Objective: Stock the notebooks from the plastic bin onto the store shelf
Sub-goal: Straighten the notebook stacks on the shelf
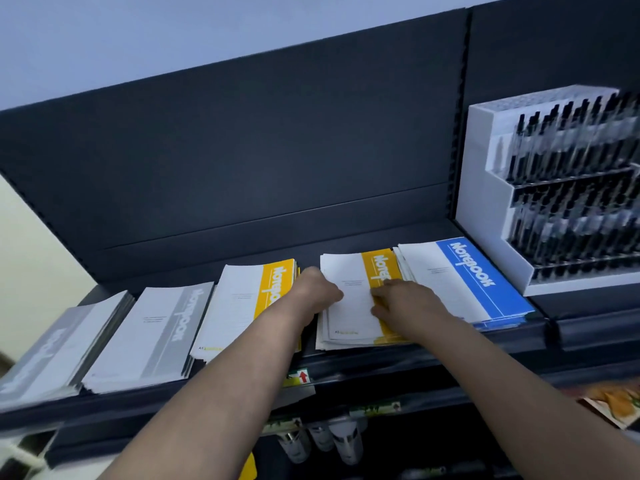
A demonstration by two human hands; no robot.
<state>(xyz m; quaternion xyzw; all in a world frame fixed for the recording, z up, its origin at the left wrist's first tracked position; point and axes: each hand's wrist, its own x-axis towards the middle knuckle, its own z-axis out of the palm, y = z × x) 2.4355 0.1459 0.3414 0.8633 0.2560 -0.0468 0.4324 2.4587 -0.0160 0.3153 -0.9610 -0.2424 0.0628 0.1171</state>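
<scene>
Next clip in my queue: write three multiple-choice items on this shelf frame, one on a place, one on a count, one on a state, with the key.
1. Where does the white pen rack stand?
A. left of every stack
B. right of the blue stack
C. one level lower

2. How many notebook stacks lie on the shelf?
A. three
B. five
C. seven

3. What is the right hand doing?
A. resting, fingers out, on the right yellow stack
B. pinching a pen
C. hanging idle

Key:
1 B, the rack sits just right of the blue stack.
2 B, two grey stacks, two yellow, one blue.
3 A, its fingers lie on that cover while the left hand curls at the stack's left edge.
</scene>
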